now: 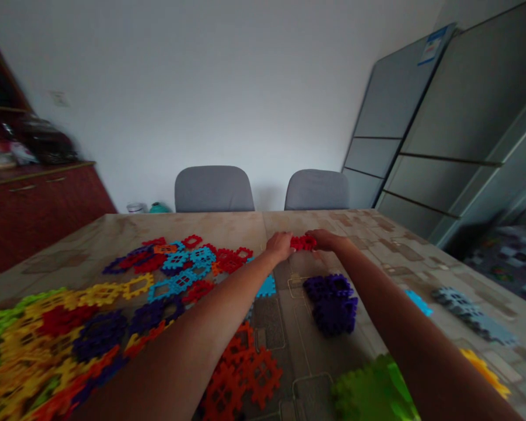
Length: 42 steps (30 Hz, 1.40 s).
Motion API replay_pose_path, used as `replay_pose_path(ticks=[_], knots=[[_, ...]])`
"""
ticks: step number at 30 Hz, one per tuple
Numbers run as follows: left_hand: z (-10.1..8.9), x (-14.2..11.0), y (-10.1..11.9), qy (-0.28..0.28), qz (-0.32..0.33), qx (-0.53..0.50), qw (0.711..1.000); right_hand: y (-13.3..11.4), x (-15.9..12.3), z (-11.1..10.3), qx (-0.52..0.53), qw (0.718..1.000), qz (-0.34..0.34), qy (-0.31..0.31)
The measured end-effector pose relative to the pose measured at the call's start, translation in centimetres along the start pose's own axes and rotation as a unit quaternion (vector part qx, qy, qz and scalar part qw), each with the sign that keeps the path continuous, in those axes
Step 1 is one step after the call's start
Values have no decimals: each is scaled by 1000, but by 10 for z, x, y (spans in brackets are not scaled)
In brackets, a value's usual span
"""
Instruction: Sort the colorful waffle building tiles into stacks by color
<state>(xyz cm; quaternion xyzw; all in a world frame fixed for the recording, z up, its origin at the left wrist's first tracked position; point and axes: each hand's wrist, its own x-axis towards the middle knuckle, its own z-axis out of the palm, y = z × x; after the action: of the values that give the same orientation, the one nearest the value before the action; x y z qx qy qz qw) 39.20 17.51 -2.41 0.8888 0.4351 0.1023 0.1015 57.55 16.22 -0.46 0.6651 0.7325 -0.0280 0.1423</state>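
Far out over the table, my left hand (280, 245) and my right hand (326, 240) grip a small red piece assembly of toothed plastic building tiles (303, 242) from its two sides. The fingers of both hands are closed on it, though the fingertips are partly hidden. Nearer to me and below the hands sits a cluster of purple toothed tiles (333, 304). Left of my left hand lies a loose spread of red tiles (230, 260) and light blue tiles (184, 280). My left forearm covers part of that spread.
Yellow tiles (100, 293) and several other colours pile up at the left. Orange tiles (243, 374) lie near the front, green tiles (372, 389) beneath my right forearm, grey-blue tiles (469, 313) at the right. Two grey chairs (214, 188) stand behind the patterned table (298, 345).
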Motion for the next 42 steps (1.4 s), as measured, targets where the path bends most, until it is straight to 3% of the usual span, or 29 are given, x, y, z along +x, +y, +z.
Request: replay_pose_path(ticks=[13,20,25,29,33,38,42], knots=[[-5,-9,-14,7,21,-84,996,4,-14,-8,42,999,8,9],[-24,-45,-26,12,33,-201,979,4,-26,-22,68,998,17,9],[-59,-117,-52,22,50,-275,960,0,-41,-31,93,995,16,23],[-89,-202,-75,37,54,-306,950,1,-61,-42,113,993,25,32],[-105,-286,-95,82,30,-294,952,-5,-78,-58,127,991,43,27],[-105,-361,-128,126,1,-226,966,-27,-82,-77,132,988,64,40],[-82,-402,-158,184,-31,-193,963,-55,-75,-81,141,987,58,46]])
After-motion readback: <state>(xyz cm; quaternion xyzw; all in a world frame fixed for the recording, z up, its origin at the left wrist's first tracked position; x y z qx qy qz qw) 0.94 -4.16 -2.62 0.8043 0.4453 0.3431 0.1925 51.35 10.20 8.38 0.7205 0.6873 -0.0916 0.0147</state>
